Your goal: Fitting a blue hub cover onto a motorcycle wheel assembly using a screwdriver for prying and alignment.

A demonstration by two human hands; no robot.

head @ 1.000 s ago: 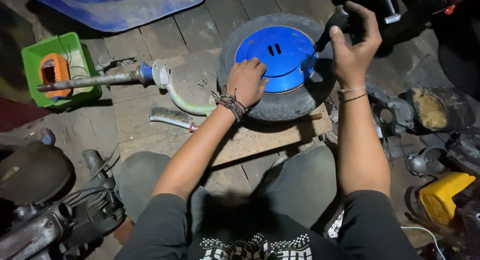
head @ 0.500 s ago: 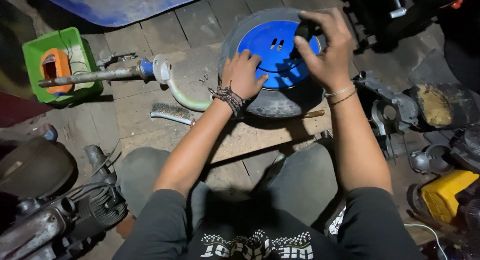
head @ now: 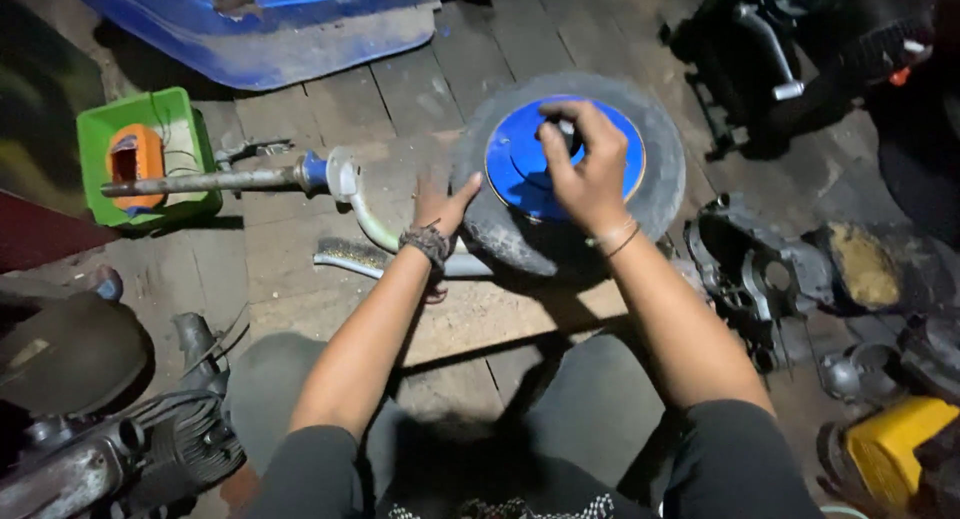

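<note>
A small wheel (head: 570,174) with a blue hub and worn grey tyre lies flat on a dusty wooden plank floor (head: 300,279). The right hand (head: 585,164) pinches a dark part at the hub; the left hand (head: 440,201) rests its fingers spread against the tyre. Engine parts (head: 760,279) and a green crate (head: 150,154) lie around.

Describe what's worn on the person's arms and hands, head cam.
Both forearms are bare, and so are both hands: no gloves. Short black sleeves end above the elbows. The left hand has a dark braided band wound thickly around the wrist. The right hand wrist carries two thin bracelets, one light and one dark. No rings or markings are discernible.
</note>
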